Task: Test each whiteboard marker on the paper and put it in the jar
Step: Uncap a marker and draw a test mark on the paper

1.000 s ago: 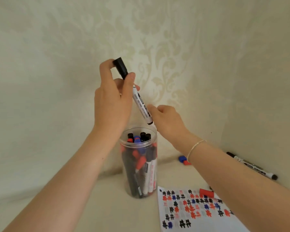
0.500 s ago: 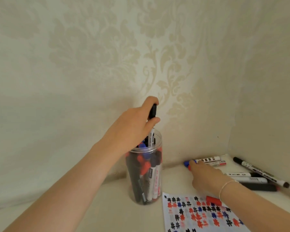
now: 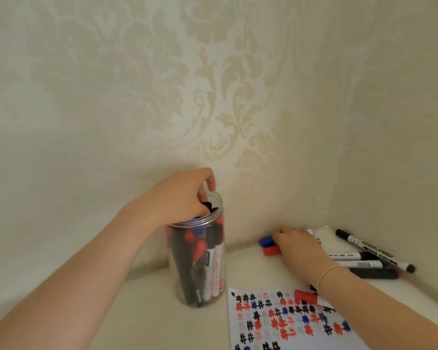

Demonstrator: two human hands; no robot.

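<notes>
- Cream damask-patterned wall (image 3: 111, 97): rises behind both hands and meets a side wall beyond the right hand.
- Pale cream desk (image 3: 142, 322): carries every item listed below.
- White sheet of paper covered in black, red and blue hash marks (image 3: 276, 324): lies flat, under the right forearm and below-right of the left hand.
- Tall clear plastic jar with a threaded rim (image 3: 197, 263): stands upright directly under the left hand, filled with upright black, red and blue markers.
- Left hand (image 3: 180, 198): positioned over the jar mouth, fingers curled down inside the rim at the black marker caps (image 3: 209, 206); whether it grips one, cannot tell.
- Right hand (image 3: 299, 246): rests palm-down on loose markers, fingers loosely bent over a blue-capped marker (image 3: 266, 240) and a red-capped marker (image 3: 271, 251); a firm grip is not confirmed.
- Loose black-capped white-barrelled markers (image 3: 359, 263): lie just right of the right hand, near the corner.
- Red-capped marker on the paper (image 3: 306, 296): lies at the paper's top edge, partly under the right wrist.
- Thin bead bracelet (image 3: 329, 270): encircles the right wrist.
</notes>
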